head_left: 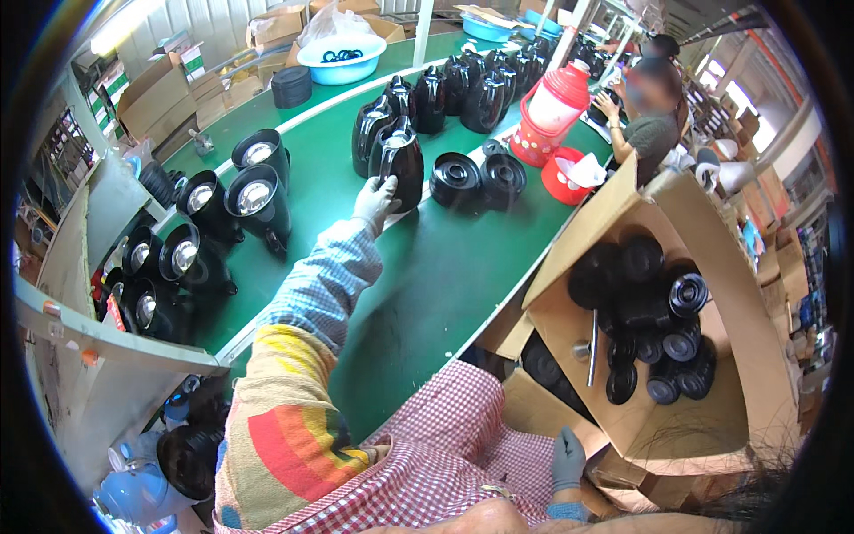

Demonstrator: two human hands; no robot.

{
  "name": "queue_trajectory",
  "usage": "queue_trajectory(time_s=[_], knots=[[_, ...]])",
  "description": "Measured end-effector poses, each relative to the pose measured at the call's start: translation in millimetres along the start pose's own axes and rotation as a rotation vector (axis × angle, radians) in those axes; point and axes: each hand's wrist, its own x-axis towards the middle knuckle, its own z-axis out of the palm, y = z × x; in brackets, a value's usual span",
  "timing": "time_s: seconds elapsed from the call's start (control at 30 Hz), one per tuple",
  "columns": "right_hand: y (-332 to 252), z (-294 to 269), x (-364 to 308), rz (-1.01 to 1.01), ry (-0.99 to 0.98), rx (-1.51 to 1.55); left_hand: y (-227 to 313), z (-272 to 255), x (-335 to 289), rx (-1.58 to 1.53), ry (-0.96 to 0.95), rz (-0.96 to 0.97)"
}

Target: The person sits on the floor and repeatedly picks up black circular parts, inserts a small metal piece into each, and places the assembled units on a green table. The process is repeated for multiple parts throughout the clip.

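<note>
My left hand, in a grey glove, reaches across the green belt with its fingers closed on a shiny black vacuum jug. This jug stands upright at the near end of a row of similar black jugs. Just right of it, two round black lids lie on the belt. My right hand, also gloved, is low by my checked apron, beside a cardboard box. Its fingers look stretched and loosely together, with nothing seen in them.
Wide-mouthed black jug bodies with silvery insides stand at the left. An open carton holds several black lids at the right. A red-and-white flask and red basin stand near a co-worker. A blue basin sits behind.
</note>
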Motion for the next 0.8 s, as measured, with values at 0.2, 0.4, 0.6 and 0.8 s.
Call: queue_trajectory(time_s=[0.2,0.4,0.6,0.8], knots=[[-3,13,13,-0.101,0.013,-0.086,-27,14,90,0.378,0.324,0.235],[-15,4,5,0.005,-0.051,-0.297,-3,44,104,0.439,0.448,0.287],[-48,4,8,0.024,-0.116,-0.378,-7,-15,157,0.827,0.360,0.052],[-14,-1,8,0.072,-0.210,-0.361,171,-79,68,1.862,0.468,0.634]])
